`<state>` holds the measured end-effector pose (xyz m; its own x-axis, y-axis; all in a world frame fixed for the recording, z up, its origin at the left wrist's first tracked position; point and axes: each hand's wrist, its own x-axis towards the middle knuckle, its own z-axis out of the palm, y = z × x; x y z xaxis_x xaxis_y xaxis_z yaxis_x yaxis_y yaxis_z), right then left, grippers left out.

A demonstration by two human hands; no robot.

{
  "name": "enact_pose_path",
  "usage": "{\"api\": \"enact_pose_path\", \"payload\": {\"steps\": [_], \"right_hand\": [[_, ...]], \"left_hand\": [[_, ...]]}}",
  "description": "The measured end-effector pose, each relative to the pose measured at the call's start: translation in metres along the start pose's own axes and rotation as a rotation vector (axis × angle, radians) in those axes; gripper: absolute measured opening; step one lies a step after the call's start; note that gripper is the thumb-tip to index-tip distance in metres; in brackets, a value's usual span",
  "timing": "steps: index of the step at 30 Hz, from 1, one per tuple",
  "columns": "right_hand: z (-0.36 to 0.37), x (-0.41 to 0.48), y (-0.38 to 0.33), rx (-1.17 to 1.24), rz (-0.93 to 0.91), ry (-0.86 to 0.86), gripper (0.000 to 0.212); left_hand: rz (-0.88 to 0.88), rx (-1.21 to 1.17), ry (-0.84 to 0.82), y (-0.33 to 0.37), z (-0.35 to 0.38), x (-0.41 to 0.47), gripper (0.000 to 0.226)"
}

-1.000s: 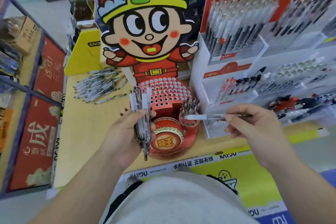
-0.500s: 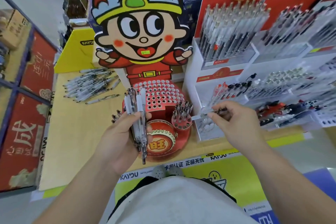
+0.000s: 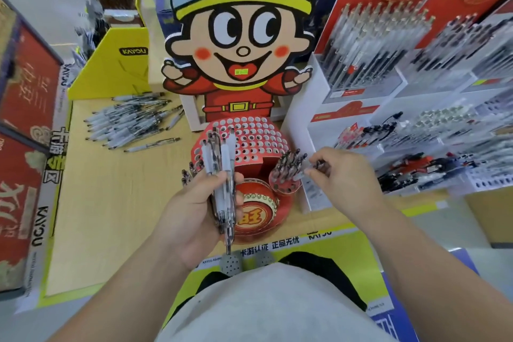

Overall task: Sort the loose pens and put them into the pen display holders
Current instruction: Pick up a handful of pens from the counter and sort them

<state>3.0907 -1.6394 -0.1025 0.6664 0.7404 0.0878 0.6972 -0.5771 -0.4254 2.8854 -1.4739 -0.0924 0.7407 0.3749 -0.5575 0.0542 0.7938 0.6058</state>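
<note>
Presumably as a ready supply, the left hand [image 3: 191, 219] grips a bundle of pens [image 3: 223, 164] at frame centre; the right hand [image 3: 347, 178] pinches a single pen [image 3: 320, 166] just beside the red cup holder [image 3: 286, 187]. Loose pens [image 3: 127, 125] lie on the desk [image 3: 116, 203], upper left.

"KAYOU" on yellow box [image 3: 111, 69]; "旺" on red holder [image 3: 283, 207].

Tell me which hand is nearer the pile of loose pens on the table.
Left. The left hand, holding a pen bundle, is right of the pile, nearer the person; the right hand is farther right, beyond the red holder.
</note>
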Motion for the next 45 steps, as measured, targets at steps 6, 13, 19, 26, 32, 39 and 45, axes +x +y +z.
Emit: {"api": "enact_pose_path", "payload": {"steps": [6,13,19,26,32,39,45], "right_hand": [[-0.004,0.006,0.006,-0.019,-0.001,-0.039,0.015],[-0.003,0.017,0.013,0.038,-0.009,-0.104,0.019],[0.000,0.026,0.014,0.090,-0.075,-0.185,0.022],[0.003,0.028,0.018,0.092,-0.096,-0.260,0.023],[0.005,0.029,0.017,0.119,-0.070,-0.233,0.027],[0.007,0.022,0.019,0.089,-0.097,-0.176,0.016],[0.017,0.016,0.023,0.123,0.000,-0.222,0.028]], "left_hand": [[0.006,0.024,-0.007,-0.002,0.002,0.005,0.016],[0.023,0.015,0.036,-0.007,0.013,0.016,0.032],[0.041,-0.018,0.072,-0.014,0.023,0.023,0.030],[0.067,-0.045,0.122,-0.012,0.031,0.023,0.024],[0.073,-0.032,0.157,-0.007,0.035,0.022,0.024],[0.083,-0.064,0.076,-0.002,0.042,0.022,0.029],[0.073,-0.062,0.067,-0.003,0.043,0.025,0.028]]}}
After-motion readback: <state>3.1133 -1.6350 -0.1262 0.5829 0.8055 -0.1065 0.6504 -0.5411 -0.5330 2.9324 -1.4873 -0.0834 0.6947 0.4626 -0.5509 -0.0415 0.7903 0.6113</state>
